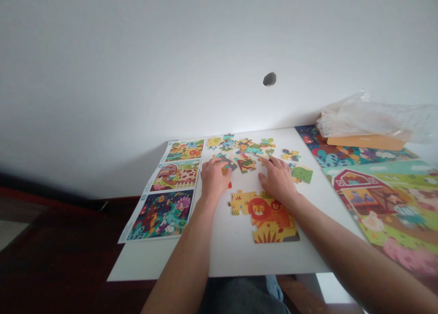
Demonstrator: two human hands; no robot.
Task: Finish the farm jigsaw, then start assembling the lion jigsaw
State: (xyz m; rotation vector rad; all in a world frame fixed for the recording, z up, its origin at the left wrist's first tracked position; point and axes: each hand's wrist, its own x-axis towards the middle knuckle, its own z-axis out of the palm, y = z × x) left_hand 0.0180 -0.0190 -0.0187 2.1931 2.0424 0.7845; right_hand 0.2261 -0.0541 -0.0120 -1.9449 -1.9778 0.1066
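- My left grip (214, 179) curls over the near edge of the loose jigsaw pieces (244, 156), fingers drawn together. A yellow scrap shows beneath them, but I cannot tell whether they are pinching it.
- My right grip (278, 179) lies spread, fingers fanned and pressing toward the white desk (232, 257), just right of the scattered pile. It shows no piece held.
- The lion section (270, 218) lies joined on the desk, nearer me than both grips: a large lion's face, a smaller lion beside it, yellow ground and grass tufts.
- Done so far: that joined block, with a yellow arm of pieces reaching out on its left. Its far edge looks ragged and unfinished.
- Remaining: a loose spread of pieces on the far side of my grips, a green piece (303, 174) off to the right and a small red piece (230, 185) just beside my left grip.
- At left, a printed sheet of three pictures (162, 216) lies along the desk: lion, barn and a dark garden scene.
- At right, a farm jigsaw (379, 204) with a red barn lies whole-looking, running past the frame.
- Beyond it, crumpled clear plastic (362, 120) sits on a flat orange box (366, 142), against a plain white wall (137, 76).
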